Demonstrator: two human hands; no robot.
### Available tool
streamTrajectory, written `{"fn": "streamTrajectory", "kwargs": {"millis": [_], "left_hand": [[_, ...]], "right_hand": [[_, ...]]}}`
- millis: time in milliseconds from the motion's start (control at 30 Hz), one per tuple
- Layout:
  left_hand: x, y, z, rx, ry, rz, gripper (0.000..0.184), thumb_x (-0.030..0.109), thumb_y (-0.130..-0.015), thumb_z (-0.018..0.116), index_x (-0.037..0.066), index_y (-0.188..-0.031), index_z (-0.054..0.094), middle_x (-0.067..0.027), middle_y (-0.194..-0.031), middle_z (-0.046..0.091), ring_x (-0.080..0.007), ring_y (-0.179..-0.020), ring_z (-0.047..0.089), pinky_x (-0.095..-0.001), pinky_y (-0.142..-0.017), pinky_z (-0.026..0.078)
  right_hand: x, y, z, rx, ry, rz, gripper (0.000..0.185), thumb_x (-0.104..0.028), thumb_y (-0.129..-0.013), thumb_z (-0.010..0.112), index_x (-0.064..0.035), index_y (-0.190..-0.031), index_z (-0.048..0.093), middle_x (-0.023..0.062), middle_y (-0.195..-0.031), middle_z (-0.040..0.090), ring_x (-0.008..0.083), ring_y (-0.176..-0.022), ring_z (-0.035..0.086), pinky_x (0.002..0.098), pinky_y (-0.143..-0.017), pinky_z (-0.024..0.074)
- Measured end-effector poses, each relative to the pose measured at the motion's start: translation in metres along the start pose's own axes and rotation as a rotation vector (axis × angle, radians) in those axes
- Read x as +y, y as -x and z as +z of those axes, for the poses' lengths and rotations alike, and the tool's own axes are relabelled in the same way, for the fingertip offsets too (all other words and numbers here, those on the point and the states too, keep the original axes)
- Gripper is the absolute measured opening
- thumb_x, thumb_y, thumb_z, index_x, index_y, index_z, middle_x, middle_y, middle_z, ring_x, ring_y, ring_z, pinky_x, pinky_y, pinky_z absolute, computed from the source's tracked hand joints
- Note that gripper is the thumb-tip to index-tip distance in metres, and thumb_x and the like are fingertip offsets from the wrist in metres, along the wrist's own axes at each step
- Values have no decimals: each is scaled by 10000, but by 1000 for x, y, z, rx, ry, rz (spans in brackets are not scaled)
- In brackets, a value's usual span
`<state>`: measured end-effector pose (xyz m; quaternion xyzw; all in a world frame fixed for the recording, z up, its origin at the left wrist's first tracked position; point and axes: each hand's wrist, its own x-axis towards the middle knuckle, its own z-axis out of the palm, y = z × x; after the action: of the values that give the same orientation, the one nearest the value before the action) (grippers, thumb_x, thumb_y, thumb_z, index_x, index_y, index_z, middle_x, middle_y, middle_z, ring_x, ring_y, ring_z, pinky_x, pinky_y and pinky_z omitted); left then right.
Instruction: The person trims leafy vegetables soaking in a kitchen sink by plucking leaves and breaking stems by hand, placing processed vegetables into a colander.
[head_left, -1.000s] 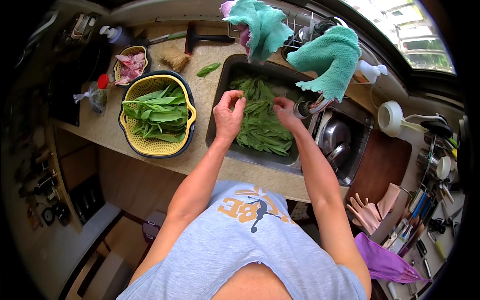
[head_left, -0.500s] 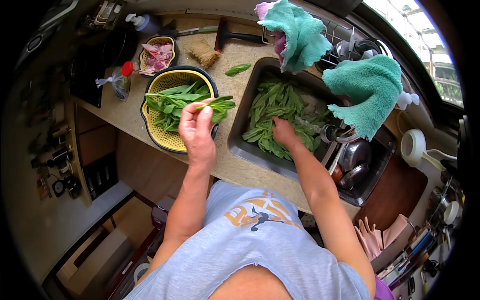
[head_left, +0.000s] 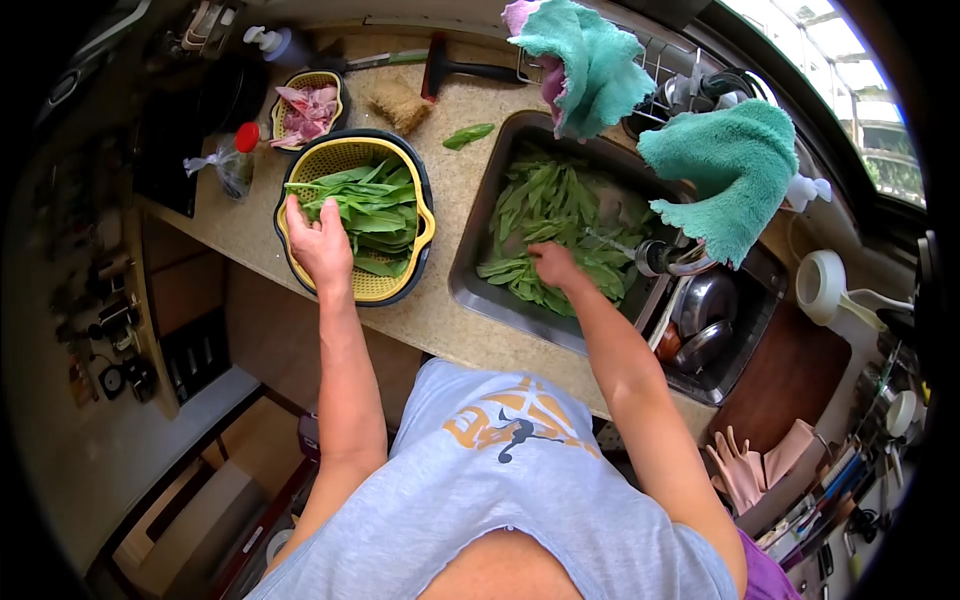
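My left hand [head_left: 322, 250] is over the near left side of a yellow colander [head_left: 425, 225] nested in a dark basin. Its thumb and fingers close around the ends of long leafy greens [head_left: 375, 215], which lie on others in the colander. My right hand [head_left: 553, 266] reaches into the sink [head_left: 470, 285], with its fingers curled onto a pile of wet leafy greens [head_left: 545, 205]; the fingertips are partly hidden among the leaves. Water runs from the faucet [head_left: 655, 258] beside this hand. One loose leaf [head_left: 468, 135] lies on the counter between colander and sink.
Behind the colander are a small basket of raw meat [head_left: 308, 108], a scrubber [head_left: 400, 105], a knife [head_left: 385, 60] and a black-handled tool [head_left: 480, 68]. A red-lidded jar [head_left: 247, 138] stands at left. Green towels [head_left: 735, 165] overhang the sink; metal pots [head_left: 708, 305] sit to its right.
My left hand has moved left and down into the colander, bringing its greens onto the others there. My right hand has shifted slightly left among the sink's leaves.
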<state>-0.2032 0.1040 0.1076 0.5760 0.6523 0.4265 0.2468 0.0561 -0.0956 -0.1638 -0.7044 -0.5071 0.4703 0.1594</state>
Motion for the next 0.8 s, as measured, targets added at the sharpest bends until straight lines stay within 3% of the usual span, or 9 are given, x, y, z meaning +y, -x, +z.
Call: {"fn": "streamTrajectory", "kwargs": {"millis": [100, 200, 267, 333, 367, 433, 467, 633, 800], "left_hand": [[38, 8, 2, 18, -191, 182, 498, 53, -874, 614, -70, -1327, 448, -225, -1317, 519, -297, -1184, 544, -385, -965, 467], [55, 31, 24, -52, 46, 243, 358, 36, -888, 588, -5, -1242, 556, -151, -1175, 627, -233, -1051, 623, -338, -855, 522], [58, 63, 52, -261, 231, 127, 217, 21, -888, 582, 15, -1091, 658, -84, -959, 693, -179, -861, 661, -292, -783, 533], [45, 98, 90, -554, 125, 115, 176, 63, -913, 581, 42, -1046, 695, -42, -906, 694, -103, -807, 621, -246, -708, 503], [43, 115, 106, -737, 124, -31, 197, 106, -914, 585, 23, -1053, 696, -71, -908, 707, -122, -801, 636, -266, -706, 507], [14, 154, 152, -799, 158, 109, 270, 134, -894, 607, 8, -1124, 672, -113, -966, 714, -133, -852, 658, -275, -748, 513], [12, 164, 163, -950, 164, -57, 316, 154, -890, 626, -21, -1152, 651, -108, -993, 714, -143, -867, 659, -281, -763, 514], [-5, 198, 200, -1035, 554, -686, 317, 112, -865, 665, -59, -1130, 634, -70, -926, 696, -116, -785, 637, -258, -705, 507], [0, 193, 190, -1070, 464, -554, 288, 116, -837, 701, -40, -1074, 654, -62, -880, 688, -91, -749, 620, -238, -672, 488]], "right_hand": [[-19, 13, -15, 60, -16, 112, 316, -92, -810, 588, -77, -1114, 674, 157, -1117, 664, 328, -986, 639, 389, -877, 492], [-14, 20, -46, 204, -250, 181, 244, -63, -831, 604, -36, -1067, 658, 103, -1075, 682, 244, -933, 665, 346, -810, 504], [-10, 30, -65, 283, -377, 175, 221, -67, -839, 611, -22, -1054, 643, 87, -1030, 689, 200, -896, 671, 328, -768, 508], [-17, 38, -91, 334, -794, 146, 211, -65, -863, 605, -1, -1064, 597, 63, -957, 673, 142, -881, 651, 291, -712, 497], [-37, 50, -113, 279, -883, 200, 272, -79, -871, 620, 9, -1124, 572, 63, -967, 676, 149, -874, 655, 281, -698, 496], [-59, 58, -136, 289, -918, 236, 280, -96, -877, 614, 18, -1129, 571, 73, -973, 666, 155, -886, 654, 268, -708, 495], [-62, 63, -140, 288, -967, 279, 291, -114, -883, 609, 26, -1135, 569, 82, -978, 656, 161, -898, 652, 254, -719, 494], [-47, 65, -145, 380, -912, 210, 323, -143, -876, 639, 20, -1149, 585, 70, -959, 648, 131, -837, 612, 262, -671, 474], [-59, 63, -146, 435, -939, 209, 301, -121, -851, 669, 23, -1111, 622, 64, -913, 642, 113, -769, 569, 259, -646, 458]]}}
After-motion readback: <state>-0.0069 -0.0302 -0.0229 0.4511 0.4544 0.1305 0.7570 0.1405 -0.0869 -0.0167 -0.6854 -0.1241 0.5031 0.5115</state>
